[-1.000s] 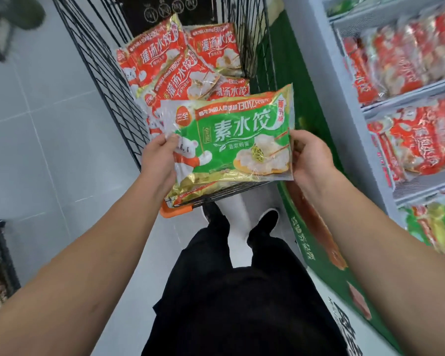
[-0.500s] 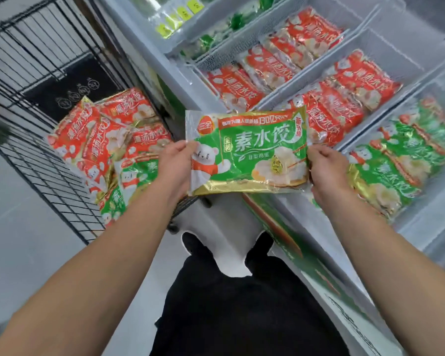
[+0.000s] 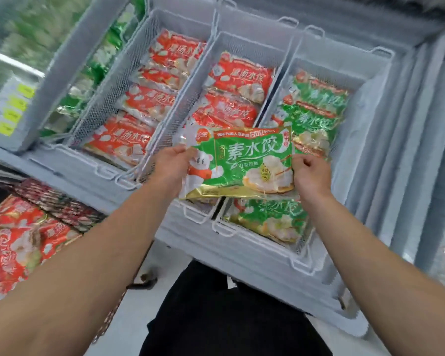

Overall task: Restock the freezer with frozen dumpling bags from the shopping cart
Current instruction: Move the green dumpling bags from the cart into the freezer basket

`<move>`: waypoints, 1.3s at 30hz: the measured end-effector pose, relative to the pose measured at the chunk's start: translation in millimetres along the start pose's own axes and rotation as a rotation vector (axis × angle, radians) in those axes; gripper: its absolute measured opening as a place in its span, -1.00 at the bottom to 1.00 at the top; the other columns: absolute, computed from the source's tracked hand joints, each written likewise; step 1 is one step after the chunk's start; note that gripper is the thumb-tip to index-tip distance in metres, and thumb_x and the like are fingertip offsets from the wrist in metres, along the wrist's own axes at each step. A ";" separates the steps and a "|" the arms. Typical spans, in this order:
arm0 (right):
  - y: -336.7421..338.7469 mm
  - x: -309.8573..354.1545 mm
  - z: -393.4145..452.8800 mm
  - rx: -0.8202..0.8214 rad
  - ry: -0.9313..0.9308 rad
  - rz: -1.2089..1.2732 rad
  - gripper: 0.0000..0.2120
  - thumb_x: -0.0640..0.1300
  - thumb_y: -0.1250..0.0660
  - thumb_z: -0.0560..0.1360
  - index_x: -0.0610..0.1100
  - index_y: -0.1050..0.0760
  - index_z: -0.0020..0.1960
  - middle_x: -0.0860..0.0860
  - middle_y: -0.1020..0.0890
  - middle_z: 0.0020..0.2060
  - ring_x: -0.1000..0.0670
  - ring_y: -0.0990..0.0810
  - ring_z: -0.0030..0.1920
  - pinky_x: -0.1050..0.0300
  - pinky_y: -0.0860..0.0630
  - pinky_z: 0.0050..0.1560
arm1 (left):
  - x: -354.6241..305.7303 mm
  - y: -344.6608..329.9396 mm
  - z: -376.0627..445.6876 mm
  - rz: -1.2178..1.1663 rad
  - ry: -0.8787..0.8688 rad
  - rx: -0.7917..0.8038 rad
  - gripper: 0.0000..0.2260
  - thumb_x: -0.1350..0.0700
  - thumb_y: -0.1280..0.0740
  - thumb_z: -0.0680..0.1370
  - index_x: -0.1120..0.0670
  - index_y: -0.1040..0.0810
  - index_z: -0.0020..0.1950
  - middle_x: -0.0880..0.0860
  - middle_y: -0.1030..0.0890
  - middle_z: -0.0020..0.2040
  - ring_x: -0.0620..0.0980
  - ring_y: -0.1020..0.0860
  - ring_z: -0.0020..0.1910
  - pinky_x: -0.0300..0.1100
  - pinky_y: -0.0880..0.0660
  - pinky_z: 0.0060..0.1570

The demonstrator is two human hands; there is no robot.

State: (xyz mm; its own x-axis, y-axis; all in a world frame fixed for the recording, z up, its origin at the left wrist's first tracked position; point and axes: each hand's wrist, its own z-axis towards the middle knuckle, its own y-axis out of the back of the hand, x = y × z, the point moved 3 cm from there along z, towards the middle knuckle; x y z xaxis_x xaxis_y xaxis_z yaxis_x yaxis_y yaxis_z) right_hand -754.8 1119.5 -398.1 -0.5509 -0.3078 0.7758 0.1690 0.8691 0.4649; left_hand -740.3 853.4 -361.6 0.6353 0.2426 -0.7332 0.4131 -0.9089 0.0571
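I hold a green dumpling bag flat between both hands above the open chest freezer. My left hand grips its left edge and my right hand pinches its right edge. The bag hangs over the near end of the right wire basket, which holds other green bags. Two baskets to the left hold red dumpling bags. The shopping cart shows at the lower left with several red bags in it.
A further basket of green packets sits at the far left of the freezer under a frame bar. Yellow price labels line the left rim. My dark trousers and pale floor fill the bottom middle.
My view has swung from the cart to the freezer. Both hands have carried the green bag to the right, from above the cart to above the freezer's green-bag basket.
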 end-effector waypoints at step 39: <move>21.7 -2.1 155.4 0.053 -0.046 -0.342 -0.49 -0.07 -0.32 0.52 -0.14 -0.35 0.45 -0.10 -0.42 0.38 -0.10 -0.42 0.36 0.03 -0.36 0.35 | -14.4 -214.5 134.0 0.814 -0.180 0.415 -0.48 0.12 -0.34 0.57 0.14 -0.33 0.52 0.11 -0.45 0.44 0.05 -0.43 0.40 -0.08 -0.34 0.40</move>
State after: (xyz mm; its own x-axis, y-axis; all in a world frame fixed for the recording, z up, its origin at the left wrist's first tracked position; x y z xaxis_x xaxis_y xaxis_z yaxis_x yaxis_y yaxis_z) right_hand -877.0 1199.1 -455.9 -0.6048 -0.5677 0.5586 -0.0735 0.7382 0.6706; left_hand -925.5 999.4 -454.1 0.5016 -0.5477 -0.6696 -0.4039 -0.8328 0.3786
